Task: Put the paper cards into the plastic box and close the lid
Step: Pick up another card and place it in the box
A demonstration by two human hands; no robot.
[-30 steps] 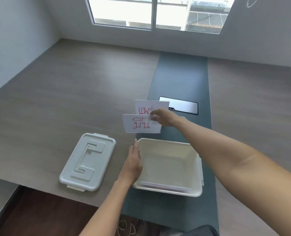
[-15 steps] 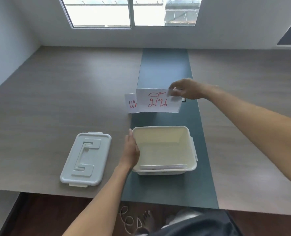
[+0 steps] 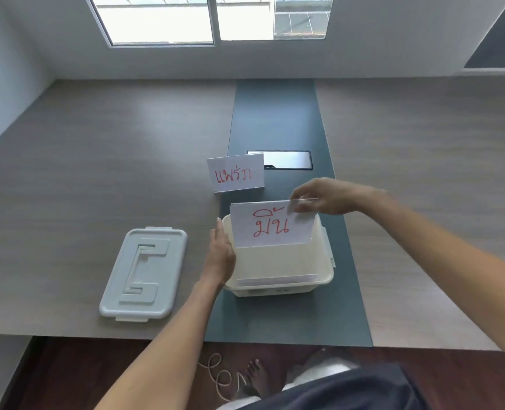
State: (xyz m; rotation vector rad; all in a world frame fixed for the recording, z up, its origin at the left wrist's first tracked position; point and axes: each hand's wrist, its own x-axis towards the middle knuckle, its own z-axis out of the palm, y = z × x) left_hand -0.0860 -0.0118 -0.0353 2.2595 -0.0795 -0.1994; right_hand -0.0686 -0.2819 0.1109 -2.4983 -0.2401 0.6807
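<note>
A white paper card (image 3: 272, 227) with red handwriting stands upright over the far half of an open white plastic box (image 3: 277, 261), its lower edge dipping below the box's rim. The right hand (image 3: 322, 196) pinches the card's top right corner, fingers (image 3: 300, 206) closed narrowly on it. The left hand (image 3: 221, 253) lies flat against the outside of the box's left wall, fingers straight and together, gripping nothing. Inside the box, more white cards (image 3: 277, 281) lie against the near wall; how many is hard to tell, since only their edges show. A second card (image 3: 235, 176) with red writing stands on the desk (image 3: 97, 173) just beyond the box, apart from it, at the border of the dark green centre strip (image 3: 274, 113). Behind it a dark rectangular panel (image 3: 286, 159) sits set into the strip, its left end partly hidden by that card. The pale grey lid (image 3: 143, 273) lies flat on the desk, left of the box, near the front edge, with bare desk all around it. The desk is open and wide on both sides. Below the desk edge, a bare foot (image 3: 257, 377) and a loop of cord (image 3: 215, 374) show on the dark floor.
</note>
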